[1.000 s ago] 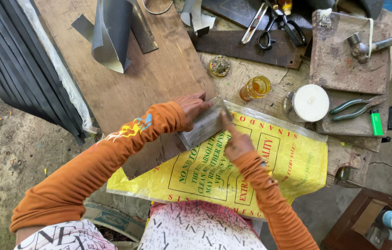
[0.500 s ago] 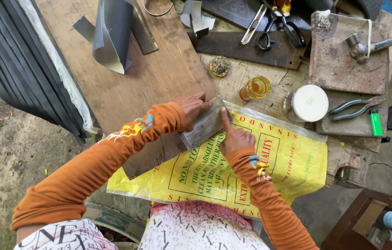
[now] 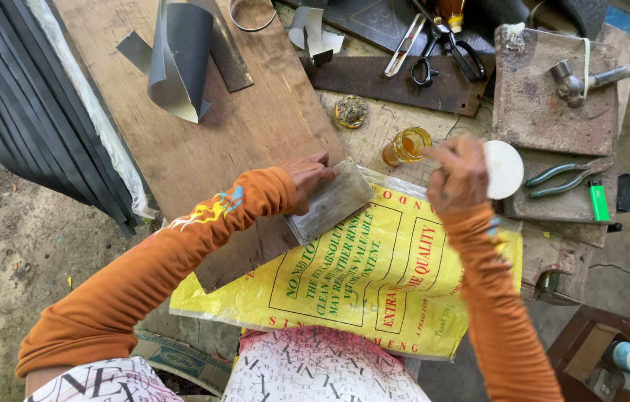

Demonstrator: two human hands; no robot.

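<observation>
One flat, dull grey metal strip (image 3: 307, 216) lies on our yellow woven plastic sack (image 3: 374, 275), pinned under our left hand (image 3: 307, 179); our right hand (image 3: 458, 173), holding nothing, points one finger at one amber glass jar (image 3: 406, 146).

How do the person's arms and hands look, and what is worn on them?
Both arms wear long, close-fitting orange sleeves that end at the wrists. The left sleeve carries a flame-like print in yellow, white and light blue near the forearm; the right sleeve shows a small similar mark near the wrist. The left hand and right hand are bare: no gloves.
</observation>
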